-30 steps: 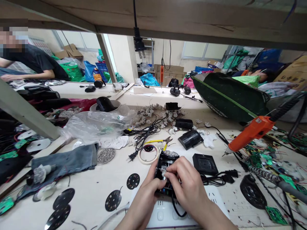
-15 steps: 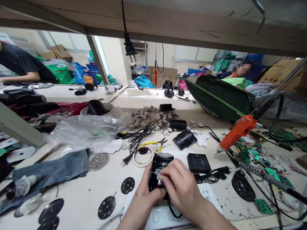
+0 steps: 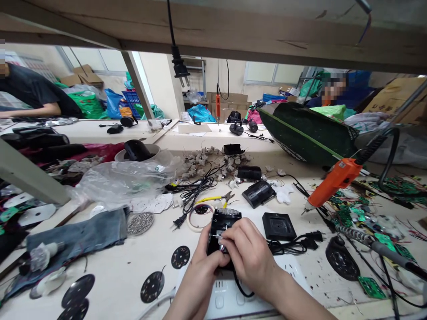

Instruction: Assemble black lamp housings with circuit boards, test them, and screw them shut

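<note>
Blk housing [image 3: 220, 224] is cradled betw. the hands, L fingers [image 3: 203, 244] bent round its L side w/ thumb over the near part; inside it, a small silvery part [image 3: 219, 235] is pinched by R fingers [image 3: 235, 235], tips drawn almost together, exact contact partly hidden. Housing is best held steady by L fingers, w/ R pressure small & straight so nothing thin gets bent. Slack is best left in blk cord [image 3: 240, 286], looped just below R fingers. Pliers [image 3: 213, 198] & tape roll [image 3: 191, 220] are seen beyond the fingers, square blk piece [image 3: 279, 226] to their R, white power strip [image 3: 218, 302] below.
</note>
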The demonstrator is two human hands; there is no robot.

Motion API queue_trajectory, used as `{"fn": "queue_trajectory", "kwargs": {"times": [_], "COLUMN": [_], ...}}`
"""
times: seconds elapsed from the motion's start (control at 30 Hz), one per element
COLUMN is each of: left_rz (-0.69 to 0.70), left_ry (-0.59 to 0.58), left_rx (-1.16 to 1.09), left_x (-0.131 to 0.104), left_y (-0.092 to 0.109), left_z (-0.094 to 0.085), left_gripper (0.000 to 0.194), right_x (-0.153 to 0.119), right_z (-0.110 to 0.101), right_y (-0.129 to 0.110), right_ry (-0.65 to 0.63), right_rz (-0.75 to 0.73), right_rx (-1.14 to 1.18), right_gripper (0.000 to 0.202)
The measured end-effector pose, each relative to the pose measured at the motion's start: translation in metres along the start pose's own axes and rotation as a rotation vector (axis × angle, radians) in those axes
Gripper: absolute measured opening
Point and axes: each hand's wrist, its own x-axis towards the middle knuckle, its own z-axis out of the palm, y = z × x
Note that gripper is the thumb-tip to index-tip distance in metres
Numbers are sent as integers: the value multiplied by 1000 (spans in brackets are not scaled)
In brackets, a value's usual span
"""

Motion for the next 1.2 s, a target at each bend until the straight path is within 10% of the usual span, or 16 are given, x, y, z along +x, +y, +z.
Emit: {"fn": "queue_trajectory", "kwargs": {"times": [0.3,0.7,0.97,1.2], "left_rz": [-50,-301,-387,-424], "left_ry": [-190,-139,-178,-246], "left_rx": [-216,-320,-344,-353], "left_x": [-1,-2,-15,-13], "left_y": [10,22,27,19], "left_z": [-9,-5,15,5], "left_gripper": [55,38,33,41], "right_x": [9,-20,30,47], "right_z": [-21,-86,-35,-20], "right_y": [-2,85,130,137], "right_ry": [34,130,-179,-322], "right_rz": [237,506,752,850], "right_rx": [255,-367,-518,-524], "right_gripper": [18,22,89,91]}}
